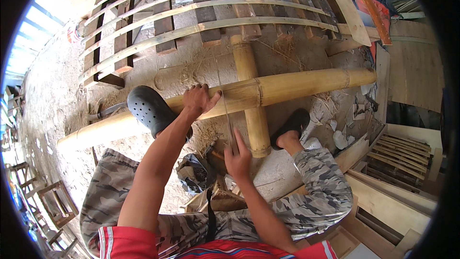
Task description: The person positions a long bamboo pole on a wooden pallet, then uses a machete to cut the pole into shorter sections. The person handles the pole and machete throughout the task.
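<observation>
A long, thick bamboo pole (306,83) lies across in front of me, resting on a shorter bamboo length (257,129) set crosswise beneath it. My left hand (199,101) grips the top of the long pole, just left of the saw, fingers curled over its far side. In my right hand (238,159), on the near side, is a saw (228,118); its thin blade crosses the pole beside my left thumb. The handle is hidden in my grasp. My left foot, in a dark clog (149,108), presses on the pole left of my hand.
Behind the pole stands a rack of bamboo slats (191,31) on dark wooden beams. A black plastic bag (195,173) lies between my legs. My right clog (293,126) is on the dusty floor near shavings. Wooden frames (397,156) are stacked at the right.
</observation>
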`<act>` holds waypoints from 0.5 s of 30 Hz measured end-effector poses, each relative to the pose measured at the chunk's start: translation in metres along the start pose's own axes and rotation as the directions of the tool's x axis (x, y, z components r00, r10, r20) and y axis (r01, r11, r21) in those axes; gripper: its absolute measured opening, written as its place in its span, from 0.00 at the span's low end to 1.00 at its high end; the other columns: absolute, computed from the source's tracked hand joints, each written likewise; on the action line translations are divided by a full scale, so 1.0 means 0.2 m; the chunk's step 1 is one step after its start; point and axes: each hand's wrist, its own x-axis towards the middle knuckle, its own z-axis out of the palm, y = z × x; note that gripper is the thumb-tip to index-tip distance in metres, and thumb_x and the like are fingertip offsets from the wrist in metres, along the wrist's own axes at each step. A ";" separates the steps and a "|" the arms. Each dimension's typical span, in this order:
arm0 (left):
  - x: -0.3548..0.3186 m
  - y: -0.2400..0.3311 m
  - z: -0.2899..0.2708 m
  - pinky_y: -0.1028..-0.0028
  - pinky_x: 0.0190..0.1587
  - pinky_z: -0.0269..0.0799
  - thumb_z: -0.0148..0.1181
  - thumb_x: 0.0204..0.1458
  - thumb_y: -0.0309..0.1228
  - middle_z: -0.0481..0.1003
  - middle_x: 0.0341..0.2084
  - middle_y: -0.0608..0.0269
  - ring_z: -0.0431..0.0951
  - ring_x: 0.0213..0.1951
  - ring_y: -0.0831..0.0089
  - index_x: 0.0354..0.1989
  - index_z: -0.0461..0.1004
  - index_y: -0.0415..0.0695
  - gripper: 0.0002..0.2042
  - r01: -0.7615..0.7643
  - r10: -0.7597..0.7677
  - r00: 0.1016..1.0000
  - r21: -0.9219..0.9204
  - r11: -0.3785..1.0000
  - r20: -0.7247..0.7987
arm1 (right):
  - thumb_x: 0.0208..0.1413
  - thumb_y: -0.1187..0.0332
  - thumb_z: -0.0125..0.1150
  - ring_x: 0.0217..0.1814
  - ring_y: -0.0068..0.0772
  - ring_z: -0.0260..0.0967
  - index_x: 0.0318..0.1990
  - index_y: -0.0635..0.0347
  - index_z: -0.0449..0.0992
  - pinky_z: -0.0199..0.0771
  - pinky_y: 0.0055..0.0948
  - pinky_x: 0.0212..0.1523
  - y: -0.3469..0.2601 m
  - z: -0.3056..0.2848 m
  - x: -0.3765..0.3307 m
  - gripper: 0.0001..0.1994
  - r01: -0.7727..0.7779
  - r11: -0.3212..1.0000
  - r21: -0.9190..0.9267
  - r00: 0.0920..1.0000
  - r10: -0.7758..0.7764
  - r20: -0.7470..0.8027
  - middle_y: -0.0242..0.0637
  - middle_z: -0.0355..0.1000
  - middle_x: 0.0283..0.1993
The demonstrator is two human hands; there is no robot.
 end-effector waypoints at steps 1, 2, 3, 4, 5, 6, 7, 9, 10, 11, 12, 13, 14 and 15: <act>0.01 -0.01 0.01 0.51 0.53 0.71 0.41 0.55 0.65 0.78 0.43 0.38 0.77 0.52 0.46 0.47 0.76 0.34 0.39 -0.009 0.009 0.999 0.006 1.000 -0.040 | 0.55 0.76 0.55 0.58 0.46 0.77 0.66 0.67 0.68 0.75 0.35 0.54 0.03 -0.06 -0.16 0.28 0.023 1.000 0.008 1.000 -0.023 -0.016 0.59 0.74 0.57; 0.01 -0.01 0.02 0.51 0.53 0.71 0.42 0.55 0.64 0.78 0.43 0.39 0.78 0.51 0.45 0.47 0.76 0.35 0.38 -0.011 0.012 0.999 0.010 1.000 -0.051 | 0.55 0.77 0.55 0.56 0.45 0.78 0.66 0.68 0.68 0.76 0.35 0.52 -0.05 -0.17 -0.32 0.28 -0.113 0.993 0.022 0.991 0.111 0.071 0.59 0.75 0.57; 0.01 0.00 0.02 0.51 0.54 0.71 0.42 0.55 0.64 0.78 0.43 0.39 0.78 0.51 0.45 0.48 0.77 0.36 0.38 -0.016 0.017 0.998 0.015 1.000 -0.062 | 0.55 0.77 0.55 0.54 0.44 0.79 0.66 0.68 0.68 0.78 0.35 0.50 -0.13 -0.27 -0.41 0.28 -0.247 0.969 0.026 0.958 0.241 0.155 0.59 0.75 0.57; -0.01 0.01 0.03 0.51 0.54 0.71 0.43 0.55 0.63 0.78 0.43 0.40 0.78 0.50 0.45 0.48 0.77 0.37 0.37 -0.019 0.020 0.997 0.021 1.000 -0.070 | 0.54 0.77 0.55 0.56 0.46 0.78 0.66 0.67 0.68 0.77 0.36 0.51 -0.12 -0.30 -0.44 0.28 -0.246 0.969 0.002 0.959 0.243 0.148 0.60 0.75 0.57; -0.01 0.01 0.03 0.51 0.54 0.71 0.43 0.55 0.63 0.78 0.43 0.40 0.78 0.50 0.45 0.49 0.77 0.37 0.37 -0.010 0.011 0.998 0.016 1.000 -0.055 | 0.54 0.77 0.55 0.57 0.48 0.77 0.66 0.66 0.68 0.76 0.36 0.53 -0.11 -0.32 -0.45 0.28 -0.244 0.970 -0.023 0.959 0.245 0.143 0.60 0.75 0.56; 0.00 0.00 0.03 0.51 0.54 0.71 0.43 0.55 0.63 0.78 0.43 0.40 0.78 0.51 0.44 0.49 0.77 0.37 0.37 0.001 0.000 0.999 0.010 1.000 -0.040 | 0.54 0.76 0.55 0.58 0.50 0.76 0.66 0.65 0.68 0.76 0.37 0.54 -0.11 -0.33 -0.46 0.29 -0.241 0.969 -0.048 0.959 0.246 0.140 0.61 0.75 0.55; 0.01 0.02 0.02 0.51 0.54 0.71 0.43 0.55 0.63 0.78 0.43 0.40 0.78 0.51 0.44 0.50 0.77 0.37 0.37 -0.002 0.003 1.000 0.008 1.000 -0.029 | 0.53 0.76 0.55 0.57 0.51 0.77 0.66 0.65 0.68 0.76 0.38 0.53 -0.06 -0.25 -0.35 0.29 -0.151 0.988 0.031 0.987 0.148 0.060 0.60 0.76 0.52; 0.02 0.01 0.02 0.51 0.54 0.71 0.42 0.55 0.64 0.79 0.42 0.39 0.77 0.51 0.46 0.47 0.76 0.35 0.38 0.003 -0.003 1.000 0.006 1.000 -0.027 | 0.55 0.77 0.54 0.58 0.46 0.77 0.65 0.67 0.69 0.75 0.34 0.55 0.05 -0.03 0.02 0.27 0.036 0.999 -0.004 0.999 -0.036 -0.002 0.54 0.76 0.58; 0.03 0.04 0.02 0.51 0.54 0.71 0.41 0.55 0.65 0.79 0.42 0.39 0.77 0.52 0.46 0.45 0.76 0.34 0.39 -0.009 0.009 1.000 0.000 1.000 -0.022 | 0.55 0.77 0.54 0.60 0.48 0.75 0.65 0.67 0.69 0.74 0.35 0.57 0.03 0.03 0.24 0.27 -0.012 0.999 0.050 1.000 0.010 0.024 0.55 0.75 0.58; 0.03 0.07 0.01 0.51 0.54 0.71 0.42 0.55 0.64 0.79 0.42 0.39 0.77 0.52 0.46 0.45 0.76 0.34 0.39 -0.020 0.019 1.000 -0.009 1.000 -0.013 | 0.56 0.76 0.54 0.62 0.49 0.74 0.65 0.67 0.68 0.73 0.36 0.58 0.01 0.05 0.38 0.27 -0.059 0.993 0.101 0.997 0.054 0.051 0.55 0.74 0.59; 0.04 0.07 -0.01 0.51 0.54 0.71 0.42 0.55 0.64 0.78 0.43 0.39 0.77 0.52 0.46 0.46 0.76 0.34 0.38 -0.017 0.017 1.000 -0.015 1.000 0.000 | 0.56 0.76 0.54 0.62 0.49 0.74 0.65 0.67 0.68 0.73 0.36 0.58 -0.01 0.05 0.36 0.27 -0.070 0.996 0.052 0.996 0.067 0.053 0.55 0.74 0.59; 0.04 0.06 -0.02 0.51 0.54 0.71 0.42 0.55 0.64 0.78 0.43 0.39 0.77 0.52 0.47 0.46 0.76 0.34 0.38 -0.010 0.011 1.000 -0.019 1.000 0.014 | 0.56 0.75 0.55 0.61 0.50 0.74 0.66 0.67 0.68 0.73 0.36 0.58 -0.06 0.04 0.33 0.27 -0.082 0.997 0.006 0.995 0.082 0.059 0.56 0.74 0.60; 0.03 0.04 -0.01 0.51 0.54 0.70 0.42 0.55 0.64 0.78 0.43 0.39 0.77 0.52 0.46 0.46 0.76 0.34 0.38 -0.011 0.011 1.000 -0.011 1.000 -0.010 | 0.56 0.75 0.55 0.61 0.50 0.74 0.66 0.67 0.68 0.73 0.37 0.57 -0.09 0.04 0.31 0.27 -0.091 0.995 -0.042 0.993 0.094 0.073 0.57 0.73 0.60; 0.02 0.01 0.01 0.51 0.54 0.70 0.42 0.55 0.64 0.78 0.44 0.38 0.77 0.52 0.46 0.46 0.76 0.34 0.38 -0.012 0.012 0.999 -0.002 1.000 -0.034 | 0.56 0.76 0.55 0.61 0.50 0.74 0.66 0.67 0.68 0.74 0.37 0.57 -0.08 0.01 0.19 0.27 -0.060 0.998 -0.007 0.996 0.061 0.061 0.57 0.73 0.60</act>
